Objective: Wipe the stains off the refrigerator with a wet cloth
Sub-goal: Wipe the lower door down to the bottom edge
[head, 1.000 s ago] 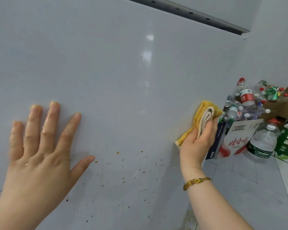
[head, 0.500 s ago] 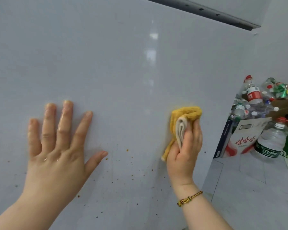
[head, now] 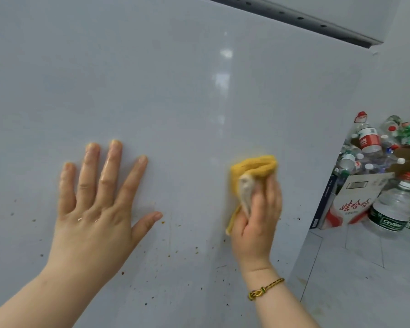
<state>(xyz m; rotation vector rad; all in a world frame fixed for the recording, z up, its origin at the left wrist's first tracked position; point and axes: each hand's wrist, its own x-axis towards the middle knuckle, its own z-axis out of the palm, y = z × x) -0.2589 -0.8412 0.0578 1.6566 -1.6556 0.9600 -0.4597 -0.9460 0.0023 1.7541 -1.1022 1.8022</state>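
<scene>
The left hand [head: 92, 209] was seen spread flat against the refrigerator [head: 175, 91] panel, fingers [head: 109, 166] splayed and pointing upward, nothing gripped; a wet sheen was visible on the knuckles. It was judged to be serving as a brace only. Below and to the thumb side of those fingers, brown specks of stain [head: 162, 222] were scattered across the pale surface, one lying just off the thumb tip, more spread downward toward the wrist and rightward.

Further right, the right hand [head: 256, 221] was closed around a bunched yellow cloth [head: 253, 165], which was pressed against the panel. The cloth's folded bulk stood out above the fingertips, while a thinner tail hung beside the thumb; its long axis was therefore roughly vertical. A braided bracelet [head: 265, 288] was worn at the wrist.

The remaining stains were seen to lie mostly below and to the left of the cloth-holding fingers, between the two hands and lower, with a few specks just right of the knuckles near the panel's edge. The right hand was judged the nearer to them, so a downward and leftward stroke would be called for. The wiping was judged unfinished.

At the far right, beyond the refrigerator's edge, a heap of plastic bottles [head: 369, 143] and a cardboard box [head: 353, 200] were seen on the tiled floor [head: 353, 268].
</scene>
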